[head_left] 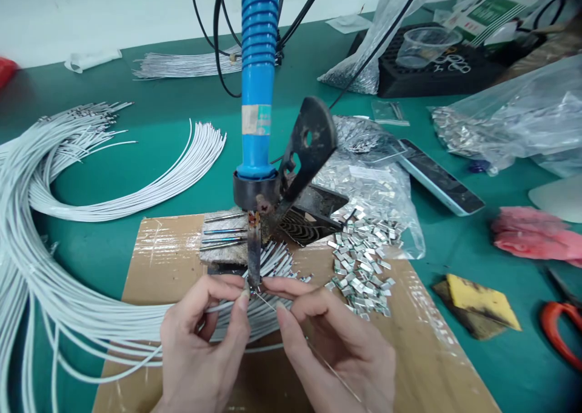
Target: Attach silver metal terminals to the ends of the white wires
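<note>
A blue-handled soldering iron (259,91) stands tip-down in a dark metal stand (309,176) over a taped cardboard sheet (159,261). My left hand (204,346) pinches the end of a white wire (136,328) right at the iron's tip (253,261). My right hand (336,346) pinches a thin strand of solder wire (327,364) and holds its end against the same tip. Small silver metal clips (364,267) lie in a pile just right of the hands. A fan of finished wire ends (277,261) rests behind the tip.
Bundles of white wires (50,176) curl over the green table at left. Plastic bags of clips (504,128), a phone (441,182), a pink cloth (536,237), a yellow sponge (482,301), and red-handled pliers (561,328) lie at right. A black tray (427,67) sits at the back.
</note>
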A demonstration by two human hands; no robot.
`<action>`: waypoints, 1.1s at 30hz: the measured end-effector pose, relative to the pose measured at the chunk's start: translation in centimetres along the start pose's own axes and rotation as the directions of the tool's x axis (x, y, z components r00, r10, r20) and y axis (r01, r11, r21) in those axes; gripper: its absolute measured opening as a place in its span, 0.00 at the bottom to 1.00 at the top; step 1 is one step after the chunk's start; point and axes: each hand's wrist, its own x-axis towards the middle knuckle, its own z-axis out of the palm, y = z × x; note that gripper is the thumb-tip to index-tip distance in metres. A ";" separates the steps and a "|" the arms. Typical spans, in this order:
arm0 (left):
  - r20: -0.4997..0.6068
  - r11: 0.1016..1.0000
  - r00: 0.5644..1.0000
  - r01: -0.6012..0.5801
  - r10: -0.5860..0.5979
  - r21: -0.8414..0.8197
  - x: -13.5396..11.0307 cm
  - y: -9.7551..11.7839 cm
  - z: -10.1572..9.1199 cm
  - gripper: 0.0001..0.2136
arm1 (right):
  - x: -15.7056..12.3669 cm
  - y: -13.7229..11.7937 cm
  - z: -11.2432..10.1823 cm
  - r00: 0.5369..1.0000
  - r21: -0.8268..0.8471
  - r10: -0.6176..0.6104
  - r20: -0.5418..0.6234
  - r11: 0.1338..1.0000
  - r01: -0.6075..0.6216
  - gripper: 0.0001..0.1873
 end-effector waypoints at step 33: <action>0.015 0.975 0.981 -0.196 0.196 0.099 -0.6 -2.0 -0.3 0.05 | -0.4 0.0 -0.1 0.997 0.010 0.070 0.027 0.997 -0.071 0.13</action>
